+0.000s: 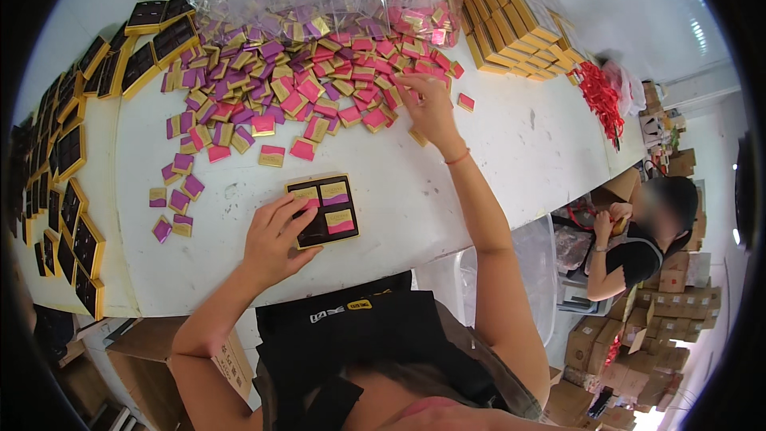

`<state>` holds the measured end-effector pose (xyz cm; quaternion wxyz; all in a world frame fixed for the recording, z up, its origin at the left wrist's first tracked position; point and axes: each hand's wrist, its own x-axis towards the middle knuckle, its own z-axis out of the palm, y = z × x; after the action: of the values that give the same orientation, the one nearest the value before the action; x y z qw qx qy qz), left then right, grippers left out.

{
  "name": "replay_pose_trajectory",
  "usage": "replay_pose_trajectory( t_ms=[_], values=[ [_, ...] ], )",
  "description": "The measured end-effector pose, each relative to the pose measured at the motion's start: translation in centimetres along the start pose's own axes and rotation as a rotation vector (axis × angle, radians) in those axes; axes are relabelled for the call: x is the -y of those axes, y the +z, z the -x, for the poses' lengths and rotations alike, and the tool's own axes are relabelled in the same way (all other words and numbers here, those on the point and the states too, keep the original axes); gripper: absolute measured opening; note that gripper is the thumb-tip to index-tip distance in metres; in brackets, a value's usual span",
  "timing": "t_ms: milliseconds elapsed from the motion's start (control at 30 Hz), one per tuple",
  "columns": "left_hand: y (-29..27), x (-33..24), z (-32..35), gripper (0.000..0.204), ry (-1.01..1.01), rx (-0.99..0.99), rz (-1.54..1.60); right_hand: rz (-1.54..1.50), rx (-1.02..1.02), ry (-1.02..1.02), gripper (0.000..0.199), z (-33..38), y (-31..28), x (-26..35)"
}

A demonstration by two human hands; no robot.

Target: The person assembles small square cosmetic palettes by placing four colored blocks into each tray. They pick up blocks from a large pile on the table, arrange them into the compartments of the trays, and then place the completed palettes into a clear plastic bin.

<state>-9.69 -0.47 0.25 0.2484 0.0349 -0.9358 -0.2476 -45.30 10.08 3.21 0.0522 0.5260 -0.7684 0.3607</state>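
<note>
A small square gold-edged box (357, 233) with a dark divided insert lies on the table in front of me. Two pink-and-gold wrapped squares and a purple-and-gold wrapped square (334, 193) sit in its compartments. The near-left compartment looks dark and is partly hidden by my left hand (279, 238), which grips the box's left side, thumb by the near edge and fingertips over the insert. My right hand (433, 112) reaches to the right edge of a large pile of wrapped squares (295, 84), thumb and forefinger apart. A gold piece (417, 137) lies beneath it.
Open boxes with dark inserts (88, 231) line the left side. Clear plastic bags (319, 0) lie behind the pile. Stacked gold-edged boxes (511, 20) and red shredded filler (598, 100) stand at the back right. A co-worker (638, 231) sits at right near cartons (678, 315).
</note>
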Motion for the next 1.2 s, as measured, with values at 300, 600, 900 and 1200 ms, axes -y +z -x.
replay_pose_trajectory(
  t_ms=[300, 600, 900, 1200],
  values=[
    [-0.1, 0.1, -0.1, 0.07, 0.006, -0.002, 0.047, 0.08, 0.165, -0.209, 0.031, -4.4, 9.2, 5.1],
    [0.3, 0.5, 0.6, 0.071, 0.008, 0.01, 0.077, 0.417, 0.403, -0.427, 0.019, -4.5, 7.1, 3.2],
    [0.1, 0.5, 0.7, 0.073, -0.001, -0.006, 0.083, 0.363, 0.321, -0.334, 0.015, -5.4, 5.0, 4.3],
    [0.1, 0.5, 0.5, 0.074, -0.007, 0.004, 0.094, 0.391, 0.299, -0.278, 0.041, -6.0, 6.1, 3.2]
  ],
)
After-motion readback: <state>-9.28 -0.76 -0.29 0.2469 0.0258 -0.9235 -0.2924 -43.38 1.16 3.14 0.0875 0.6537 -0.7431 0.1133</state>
